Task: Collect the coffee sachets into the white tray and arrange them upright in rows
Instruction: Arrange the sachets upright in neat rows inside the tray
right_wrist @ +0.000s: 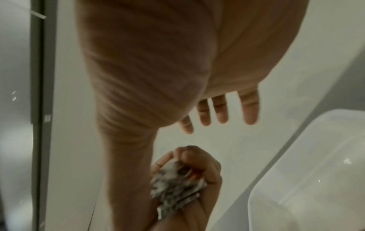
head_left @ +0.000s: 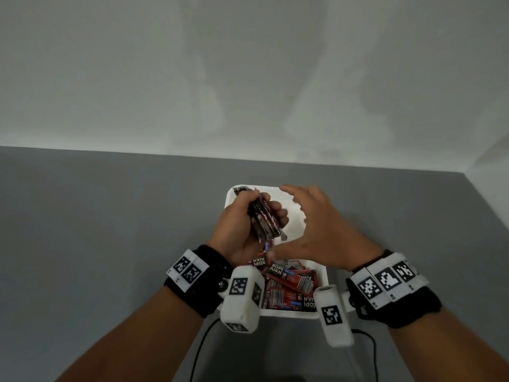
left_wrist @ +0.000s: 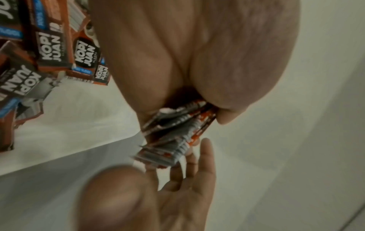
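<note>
A white tray (head_left: 323, 274) sits on the grey table straight ahead. Loose red-and-black coffee sachets (head_left: 289, 285) lie in a heap in its near half. My left hand (head_left: 248, 224) hovers over the tray's far left part and grips a bundle of sachets (head_left: 264, 221) edge-on between thumb and curled fingers. The same bundle (left_wrist: 177, 137) shows in the left wrist view, next to the heap (left_wrist: 51, 51). My right hand (head_left: 308, 227) hangs over the tray just right of the bundle, fingers spread and straight, holding nothing. Its fingers (right_wrist: 221, 109) stand apart above the left hand's bundle (right_wrist: 175, 187).
The grey table (head_left: 110, 230) runs back to a white wall (head_left: 248, 78) and ends at an edge on the right. Black cables (head_left: 369, 343) trail from the wrist cameras at the near edge. A translucent rounded tray rim (right_wrist: 316, 156) shows at the right wrist view's lower right.
</note>
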The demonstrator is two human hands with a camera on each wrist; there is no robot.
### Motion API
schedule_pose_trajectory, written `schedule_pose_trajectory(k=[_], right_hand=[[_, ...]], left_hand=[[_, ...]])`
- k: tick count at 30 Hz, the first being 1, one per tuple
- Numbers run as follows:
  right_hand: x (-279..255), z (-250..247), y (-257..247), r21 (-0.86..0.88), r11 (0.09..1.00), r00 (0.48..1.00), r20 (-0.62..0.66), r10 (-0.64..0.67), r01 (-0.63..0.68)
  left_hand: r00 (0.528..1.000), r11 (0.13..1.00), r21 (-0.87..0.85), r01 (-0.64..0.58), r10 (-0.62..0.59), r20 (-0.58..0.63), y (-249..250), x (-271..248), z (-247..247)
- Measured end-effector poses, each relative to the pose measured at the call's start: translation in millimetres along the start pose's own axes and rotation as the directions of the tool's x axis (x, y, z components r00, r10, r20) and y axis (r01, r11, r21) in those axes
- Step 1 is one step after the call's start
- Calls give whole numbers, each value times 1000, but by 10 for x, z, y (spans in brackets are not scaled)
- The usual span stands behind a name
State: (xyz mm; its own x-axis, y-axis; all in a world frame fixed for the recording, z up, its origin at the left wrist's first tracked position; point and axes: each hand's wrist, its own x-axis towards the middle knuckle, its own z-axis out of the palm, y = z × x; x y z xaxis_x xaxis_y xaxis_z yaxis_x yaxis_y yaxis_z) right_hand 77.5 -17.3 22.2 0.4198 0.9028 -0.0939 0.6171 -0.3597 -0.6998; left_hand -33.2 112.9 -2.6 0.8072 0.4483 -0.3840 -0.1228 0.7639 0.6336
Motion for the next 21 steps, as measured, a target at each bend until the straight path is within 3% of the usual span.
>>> schedule_pose_trajectory(k=[5,10,21], right_hand=[[33,-4,-154,-88,976,972,143,-186,200],[106,27,-168,-70,971,967,132,-217,228],[124,76,-112,-140,958,957,186,-224,252]], left_hand=[[964,990,77,119,-134,229,-72,-61,-1],[942,968,247,47,-125,311,-67,-106,-33],[982,967,253,7,-55,180,-135,-119,6]])
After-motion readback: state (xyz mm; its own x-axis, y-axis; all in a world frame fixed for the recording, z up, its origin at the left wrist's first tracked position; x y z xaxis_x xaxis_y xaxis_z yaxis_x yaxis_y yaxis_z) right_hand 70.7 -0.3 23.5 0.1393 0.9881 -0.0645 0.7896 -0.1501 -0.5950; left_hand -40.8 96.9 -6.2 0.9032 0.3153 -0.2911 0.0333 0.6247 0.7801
